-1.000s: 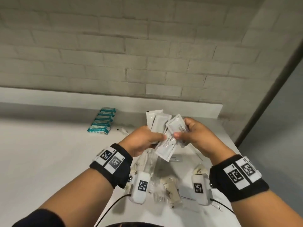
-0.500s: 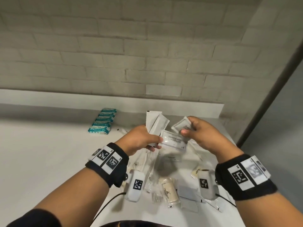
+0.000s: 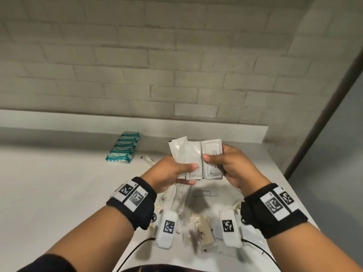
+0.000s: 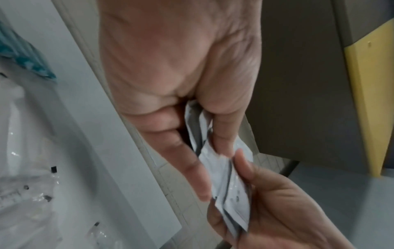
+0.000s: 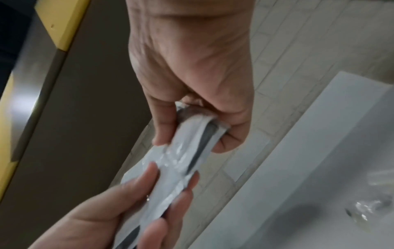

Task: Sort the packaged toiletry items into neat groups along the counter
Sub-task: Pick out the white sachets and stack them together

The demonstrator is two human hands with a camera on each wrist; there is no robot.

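Both hands hold a fan of white sachets (image 3: 193, 157) upright above the white counter (image 3: 59, 183). My left hand (image 3: 172, 171) pinches the left sachets between thumb and fingers. My right hand (image 3: 229, 163) grips the printed sachet (image 3: 213, 154) at the right end of the fan. In the left wrist view the sachets (image 4: 221, 168) run edge-on from my left fingers (image 4: 187, 161) to the right hand (image 4: 277, 202). In the right wrist view the sachets (image 5: 183, 151) lie between the right hand (image 5: 192, 118) and the left fingers (image 5: 149, 193).
A row of teal wipe packs (image 3: 123, 149) lies at the back of the counter. Under my hands sits a loose pile of clear and beige packets (image 3: 198, 228) and a small white labelled packet (image 3: 205, 192). The counter's right edge (image 3: 294, 197) is close.
The right hand has brought its printed sachet up against the left hand's sachets, so all now stand together as one upright fan. Both hands rose slightly.
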